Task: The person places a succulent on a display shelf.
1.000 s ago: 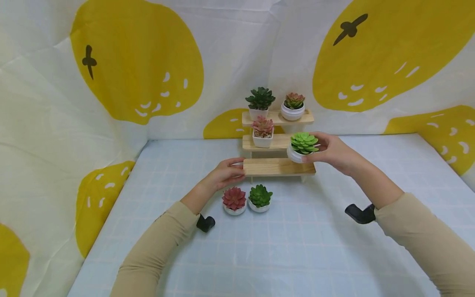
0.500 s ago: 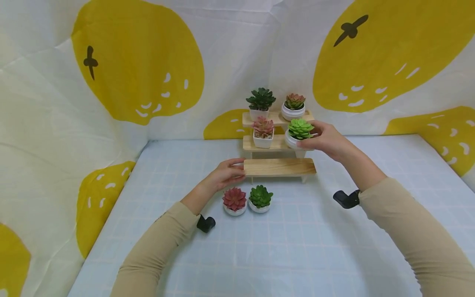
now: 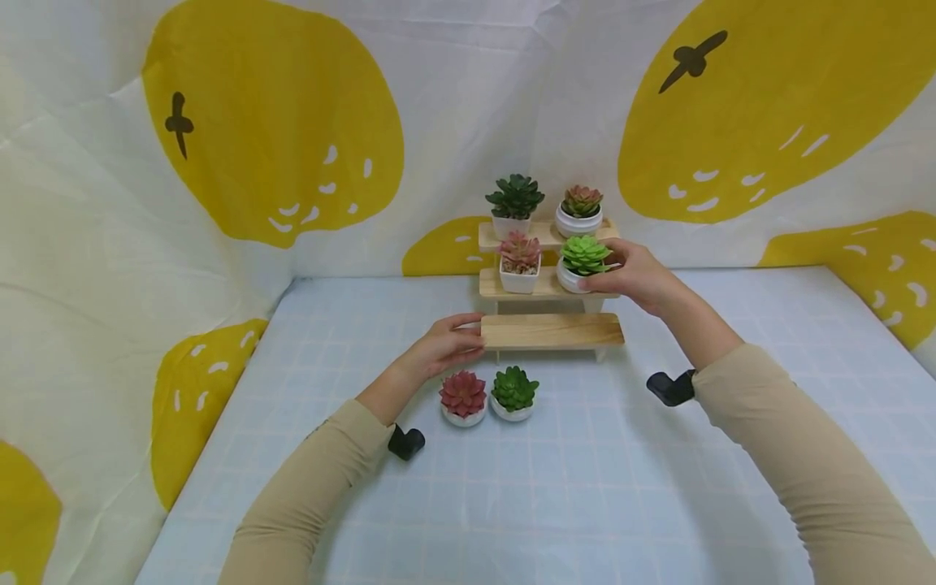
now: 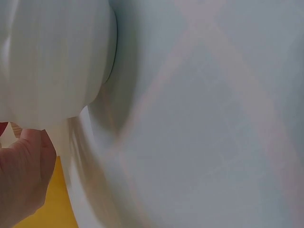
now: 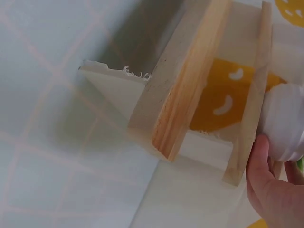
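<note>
A three-tier wooden plant stand (image 3: 552, 331) stands at the back of the table. My left hand (image 3: 442, 345) grips the left end of its lowest step; in the left wrist view, a white pot (image 4: 52, 57) partly hides that hand. With my right hand (image 3: 634, 276) I hold a bright green potted succulent (image 3: 585, 255) by its round white pot, at the right of the middle step. In the right wrist view, this white pot (image 5: 285, 121) is against the step, with my thumb beside it. A pink succulent (image 3: 519, 253) in a square pot stands to its left.
On the top step are a dark green succulent (image 3: 515, 197) and a reddish-green one (image 3: 581, 203). A red succulent (image 3: 463, 395) and a green one (image 3: 514, 388) stand on the table before the stand. A patterned cloth (image 3: 468, 106) hangs behind.
My right hand has carried the bright green succulent up and left, from above the lowest step's right end to the middle step. The left hand has stayed at the stand's left end.
</note>
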### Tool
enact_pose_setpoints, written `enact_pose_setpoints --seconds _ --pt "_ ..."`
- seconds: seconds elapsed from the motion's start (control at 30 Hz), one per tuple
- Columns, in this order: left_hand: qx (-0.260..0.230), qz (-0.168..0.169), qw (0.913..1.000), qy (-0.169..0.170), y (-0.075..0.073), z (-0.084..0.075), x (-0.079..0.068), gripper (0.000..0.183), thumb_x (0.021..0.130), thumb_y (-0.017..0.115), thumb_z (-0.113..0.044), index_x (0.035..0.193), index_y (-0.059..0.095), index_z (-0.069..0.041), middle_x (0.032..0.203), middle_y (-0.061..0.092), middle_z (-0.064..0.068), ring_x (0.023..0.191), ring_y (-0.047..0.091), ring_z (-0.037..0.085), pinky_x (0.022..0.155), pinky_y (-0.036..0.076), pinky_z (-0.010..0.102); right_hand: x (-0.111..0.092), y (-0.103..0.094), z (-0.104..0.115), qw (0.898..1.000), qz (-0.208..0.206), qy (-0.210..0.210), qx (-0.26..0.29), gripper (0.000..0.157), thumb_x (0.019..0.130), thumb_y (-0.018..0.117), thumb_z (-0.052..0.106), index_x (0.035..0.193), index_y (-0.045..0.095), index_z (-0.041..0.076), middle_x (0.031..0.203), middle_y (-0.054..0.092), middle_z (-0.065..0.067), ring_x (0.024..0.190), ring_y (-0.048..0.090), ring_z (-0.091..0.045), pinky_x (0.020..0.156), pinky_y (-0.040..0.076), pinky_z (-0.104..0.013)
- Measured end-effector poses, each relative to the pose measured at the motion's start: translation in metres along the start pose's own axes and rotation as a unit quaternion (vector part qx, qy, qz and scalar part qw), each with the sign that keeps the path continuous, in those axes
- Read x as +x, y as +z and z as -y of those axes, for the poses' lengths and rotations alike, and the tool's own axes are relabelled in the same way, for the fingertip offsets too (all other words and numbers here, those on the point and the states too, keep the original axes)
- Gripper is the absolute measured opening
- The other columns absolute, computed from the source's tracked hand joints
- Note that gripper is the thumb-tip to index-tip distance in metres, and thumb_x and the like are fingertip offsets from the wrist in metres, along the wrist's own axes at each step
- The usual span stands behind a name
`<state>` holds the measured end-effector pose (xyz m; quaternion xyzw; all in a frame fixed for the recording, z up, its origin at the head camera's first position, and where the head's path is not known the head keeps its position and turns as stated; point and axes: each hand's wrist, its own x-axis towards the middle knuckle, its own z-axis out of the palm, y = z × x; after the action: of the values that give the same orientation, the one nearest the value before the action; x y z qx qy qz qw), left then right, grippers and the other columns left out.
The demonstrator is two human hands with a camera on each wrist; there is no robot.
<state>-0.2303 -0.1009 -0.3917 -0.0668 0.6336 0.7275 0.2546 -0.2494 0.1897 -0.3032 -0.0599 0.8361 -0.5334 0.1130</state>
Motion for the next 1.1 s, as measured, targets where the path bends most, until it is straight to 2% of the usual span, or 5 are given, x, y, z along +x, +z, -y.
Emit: enact_pose_setpoints --seconds 0.67,0.9,1.1 --pt "-0.005 0.004 1.0 -0.002 -0.001 0.0 0.001 0.055 0.089 0.053 0.009 0.14 0.041 -0.007 0.134 0.046 0.019 0.095 0.055 0.018 0.089 0.05 0.032 0.002 -0.002 -0.003 0.999 0.023 0.005 0.022 0.065 0.082 0.071 0.012 0.136 0.035 0.002 0.124 0.035 -0.015 0.109 0.038 -0.027 0.093 0.042 -0.038" --pt "-0.002 0.005 1.0 -0.001 -0.001 0.0 0.0 0.055 0.089 0.053 0.009 0.14 0.041 -0.007 0.135 0.045 0.019 0.099 0.054 0.02 0.093 0.047 0.035 -0.005 -0.008 -0.003 0.999 0.028 0.005 0.026 0.071 0.083 0.069 0.012 0.142 0.029 0.005 0.136 0.028 -0.021 0.118 0.034 -0.032 0.103 0.035 -0.047" --pt "-0.005 0.002 1.0 -0.003 -0.001 0.0 0.0 0.055 0.089 0.053 0.01 0.14 0.042 -0.007 0.134 0.045 0.019 0.098 0.054 0.019 0.091 0.049 0.034 -0.017 -0.014 -0.004 0.999 0.028 0.004 0.025 0.074 0.086 0.067 0.012 0.145 0.024 0.007 0.138 0.031 -0.022 0.122 0.035 -0.033 0.104 0.034 -0.047"
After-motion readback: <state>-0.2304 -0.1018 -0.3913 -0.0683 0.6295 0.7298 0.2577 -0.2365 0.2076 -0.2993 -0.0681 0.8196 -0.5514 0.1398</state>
